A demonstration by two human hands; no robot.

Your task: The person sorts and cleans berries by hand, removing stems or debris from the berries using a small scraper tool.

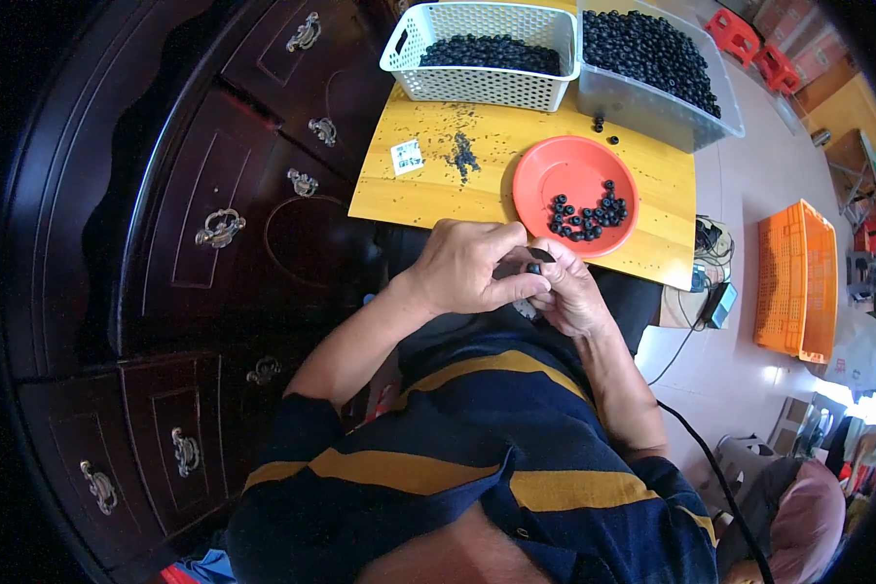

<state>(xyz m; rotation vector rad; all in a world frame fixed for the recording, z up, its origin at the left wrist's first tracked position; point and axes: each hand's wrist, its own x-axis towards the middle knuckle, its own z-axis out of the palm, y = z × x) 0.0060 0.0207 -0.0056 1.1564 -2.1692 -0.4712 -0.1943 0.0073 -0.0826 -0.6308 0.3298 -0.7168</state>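
Black bead (534,267) btwn L hand (469,267) & R hand (566,292), red plate (535,180) nearby

The small dark piece (536,261) pinched between the left hand (472,268) and the right hand (566,292) is mostly covered by fingers, so its shape cannot be told. The far edge cuts off the white basket (428,39) and the clear bin (642,107). The black specks (462,154) strewn on the yellow table (438,195) are too small to identify.
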